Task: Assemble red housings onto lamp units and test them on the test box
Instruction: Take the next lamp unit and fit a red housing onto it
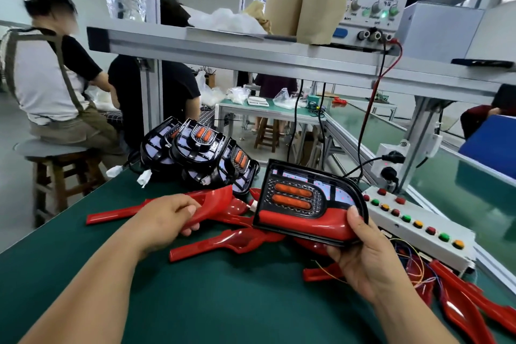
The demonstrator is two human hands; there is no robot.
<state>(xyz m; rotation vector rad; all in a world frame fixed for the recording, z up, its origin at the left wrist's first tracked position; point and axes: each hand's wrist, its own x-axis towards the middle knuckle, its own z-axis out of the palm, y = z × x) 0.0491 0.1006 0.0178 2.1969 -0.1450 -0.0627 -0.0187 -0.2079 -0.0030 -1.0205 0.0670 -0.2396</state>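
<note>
Two bare hands work over a green counter (pixel 195 301) in a lamp workshop. The left hand (pixel 164 218) curls its fingers and thumb round the wide end of a loose red housing (pixel 215 200). That housing sits at the top of a heap of other red housings (pixel 223 240) lying crossed on the mat. The right hand (pixel 368 257) grips a lamp unit (pixel 296 198) by its lower right corner, thumb on the face and fingers beneath, and holds it tilted face-up above the heap. A fitted housing (pixel 307 222) runs along the unit's lower edge, below two amber lenses. Behind the left hand, a stack of bare lamp units (pixel 201 153) leans together near the counter's far edge, white connectors (pixel 145 177) trailing from it. Just right of the held unit lies the test box (pixel 405 234), a long white case with a row of red, green and yellow buttons. A tangle of thin coloured wires (pixel 413 262) lies beside its near end. More red housings (pixel 460 304) lie at the counter's right corner. On the shelf (pixel 223 47) above, a power supply (pixel 374 8) shows 0.000 in green and 12.00 in red, with red and black leads dropping toward the counter. Other workers sit on stools in the background.
</note>
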